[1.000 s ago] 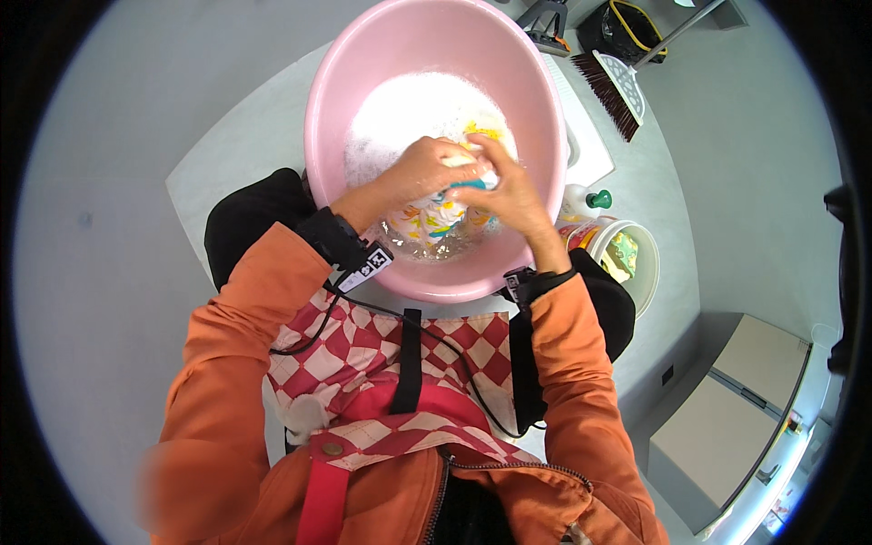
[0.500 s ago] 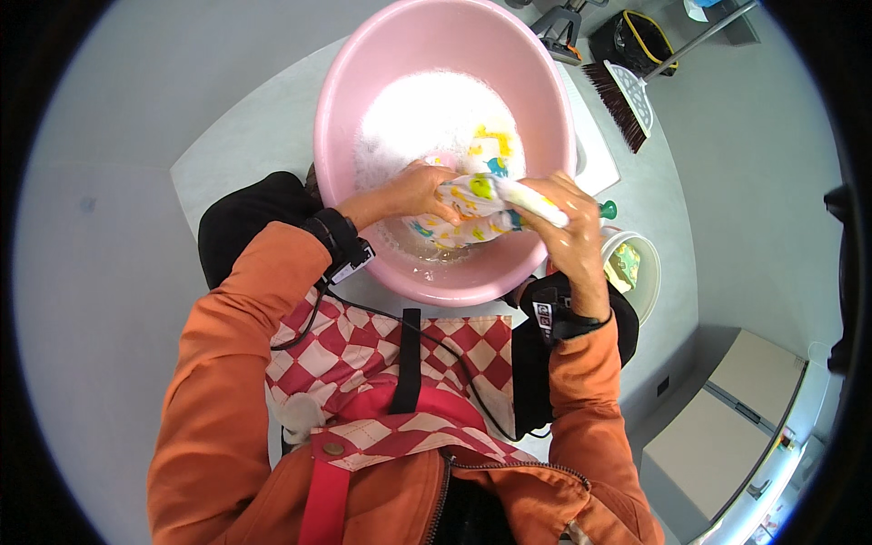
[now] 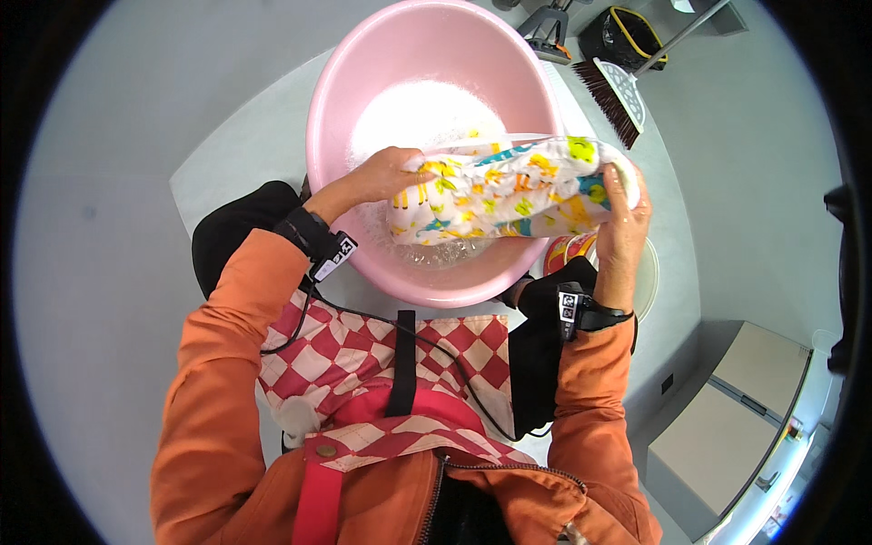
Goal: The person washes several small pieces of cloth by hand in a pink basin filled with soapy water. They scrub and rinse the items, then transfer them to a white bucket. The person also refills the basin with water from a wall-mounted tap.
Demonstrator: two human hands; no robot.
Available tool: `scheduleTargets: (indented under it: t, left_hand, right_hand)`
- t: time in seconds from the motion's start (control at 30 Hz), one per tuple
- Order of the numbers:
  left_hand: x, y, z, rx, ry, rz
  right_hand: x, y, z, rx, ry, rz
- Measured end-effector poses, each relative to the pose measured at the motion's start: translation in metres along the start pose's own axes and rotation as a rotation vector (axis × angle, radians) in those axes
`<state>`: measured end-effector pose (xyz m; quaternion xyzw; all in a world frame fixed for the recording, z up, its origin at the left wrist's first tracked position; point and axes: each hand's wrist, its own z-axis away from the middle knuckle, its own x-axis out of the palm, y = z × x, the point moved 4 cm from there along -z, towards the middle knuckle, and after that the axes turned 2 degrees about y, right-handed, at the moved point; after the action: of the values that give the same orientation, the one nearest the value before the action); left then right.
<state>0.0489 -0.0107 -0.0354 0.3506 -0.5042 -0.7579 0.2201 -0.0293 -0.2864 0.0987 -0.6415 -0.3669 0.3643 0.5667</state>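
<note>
Hold the printed cloth (image 3: 518,193) taut above the pink basin (image 3: 431,41), extending past its right side. Your left hand (image 3: 391,174) pinches the left end; your right hand (image 3: 625,216) pinches the right. Pull evenly to limit slipping.

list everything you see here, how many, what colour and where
patterned cloth: one, white with multicoloured print, stretched between both hands over the basin
basin: one, pink, top centre
suds: one patch, white, inside the basin
broom: one, white head with dark bristles, upper right
bin: one, black with yellow rim, upper right
bucket: one, white inside, behind the right wrist
cabinet: one, cream, lower right
apron: one, red and cream checks, on the person
wrist straps: two, black, one per wrist
sleeves: two, orange, lower left and right
left hand: one, bare, at the cloth's left end
right hand: one, bare, at its right end
</note>
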Motion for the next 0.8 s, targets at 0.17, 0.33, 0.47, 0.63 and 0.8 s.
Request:
scheduleTargets:
  t: [0.17,0.33,0.47,0.63,0.8]
  left_hand:
    - [-0.013,0.026,0.014,-0.109,0.156,0.651]
    - [-0.008,0.049,0.009,-0.104,0.087,1.233]
    - [0.028,0.041,0.004,-0.147,0.057,0.936]
    - [0.066,-0.005,0.011,-0.307,-0.234,0.540]
    - [0.062,-0.028,0.011,-0.073,-0.328,-0.151]
  right_hand:
    - [0.010,0.022,-0.001,0.123,-0.060,-0.080]
    - [0.075,0.046,0.031,0.353,-0.351,-0.211]
    - [0.113,0.083,0.042,0.260,-0.579,0.046]
    - [0.106,0.153,0.053,0.305,-0.676,0.346]
    - [0.103,0.188,0.065,0.381,-0.700,0.399]
